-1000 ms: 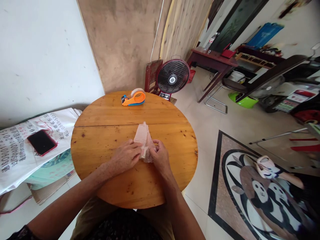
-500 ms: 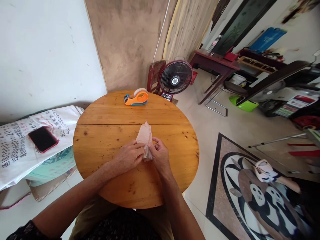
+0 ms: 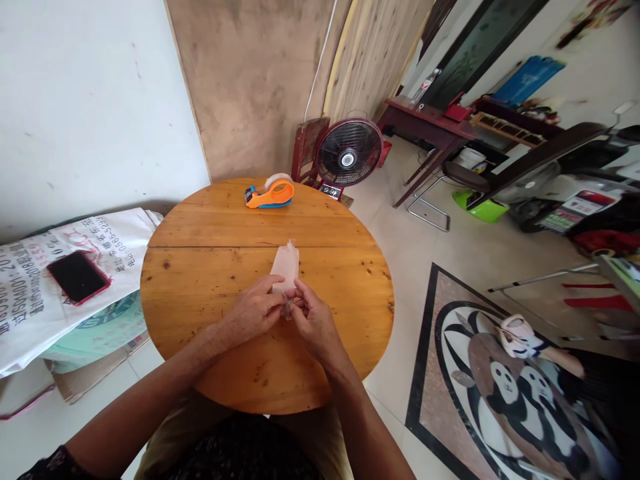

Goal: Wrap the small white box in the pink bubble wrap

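Observation:
A thin, pale pink sheet [image 3: 286, 261], like tissue or soft wrapping, lies narrow and folded on the round wooden table [image 3: 210, 267]. Its near end is bunched between my two hands. My left hand [image 3: 257, 308] has its fingers closed on the sheet's left side. From the right, my right hand [image 3: 313, 315] pinches the same near end between thumb and fingers. Whether anything is wrapped inside is hidden by the fingers. Beyond the sheet, near the far edge, stands an orange and blue tape dispenser [image 3: 273, 195] with a roll of tape in it.
A black phone with a red edge [image 3: 79, 277] lies on white printed sacking [image 3: 25, 313] left of the table. Behind the table stands a fan [image 3: 349, 159]. At the right, a person's foot in a light shoe [image 3: 520, 337] rests on the panda-patterned floor [image 3: 505, 380].
My fingers have drawn closer together at the sheet's near end, with the right hand turned inward. More of the sheet's flat far part shows. The whole view has shifted slightly.

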Demonstrator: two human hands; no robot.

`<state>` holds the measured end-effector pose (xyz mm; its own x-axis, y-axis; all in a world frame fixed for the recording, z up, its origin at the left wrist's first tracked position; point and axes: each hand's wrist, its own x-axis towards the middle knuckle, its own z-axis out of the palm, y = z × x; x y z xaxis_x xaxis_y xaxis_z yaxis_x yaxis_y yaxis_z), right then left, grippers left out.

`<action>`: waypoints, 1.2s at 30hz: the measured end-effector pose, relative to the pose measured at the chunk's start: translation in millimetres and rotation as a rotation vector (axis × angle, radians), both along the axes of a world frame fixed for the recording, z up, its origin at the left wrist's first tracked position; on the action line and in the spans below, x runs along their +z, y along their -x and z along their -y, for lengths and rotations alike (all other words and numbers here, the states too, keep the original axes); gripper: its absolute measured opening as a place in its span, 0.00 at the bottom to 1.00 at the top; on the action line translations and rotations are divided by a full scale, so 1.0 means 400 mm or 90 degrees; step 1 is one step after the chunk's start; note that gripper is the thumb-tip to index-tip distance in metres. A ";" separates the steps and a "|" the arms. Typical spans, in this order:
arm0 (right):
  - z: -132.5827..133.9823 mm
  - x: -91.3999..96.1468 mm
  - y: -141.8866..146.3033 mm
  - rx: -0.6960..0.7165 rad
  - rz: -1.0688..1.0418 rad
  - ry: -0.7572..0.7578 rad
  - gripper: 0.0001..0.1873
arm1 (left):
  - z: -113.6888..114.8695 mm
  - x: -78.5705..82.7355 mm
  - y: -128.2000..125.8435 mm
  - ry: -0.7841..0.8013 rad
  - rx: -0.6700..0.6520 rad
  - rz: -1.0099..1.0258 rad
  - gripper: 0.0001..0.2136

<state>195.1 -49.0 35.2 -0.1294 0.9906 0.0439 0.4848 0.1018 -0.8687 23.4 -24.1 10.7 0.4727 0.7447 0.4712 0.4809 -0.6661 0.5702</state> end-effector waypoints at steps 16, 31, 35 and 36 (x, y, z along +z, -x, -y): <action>0.024 0.007 0.037 0.017 0.375 -0.102 0.30 | -0.001 0.018 -0.018 0.232 0.144 0.145 0.02; -0.078 -0.023 -0.062 0.109 0.192 -0.250 0.16 | -0.015 0.020 -0.023 0.212 0.126 0.027 0.05; -0.122 -0.028 -0.060 0.159 0.288 -0.238 0.14 | -0.011 0.020 -0.022 0.091 0.136 -0.014 0.04; -0.128 -0.028 -0.060 0.161 0.304 -0.231 0.14 | -0.010 0.020 -0.021 0.061 0.133 -0.020 0.05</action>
<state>219.0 2.2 24.0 -0.4443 0.8603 0.2499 0.7318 0.5094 -0.4528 32.0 -20.2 18.5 0.3174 0.8682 0.3814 0.6209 -0.4943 0.6085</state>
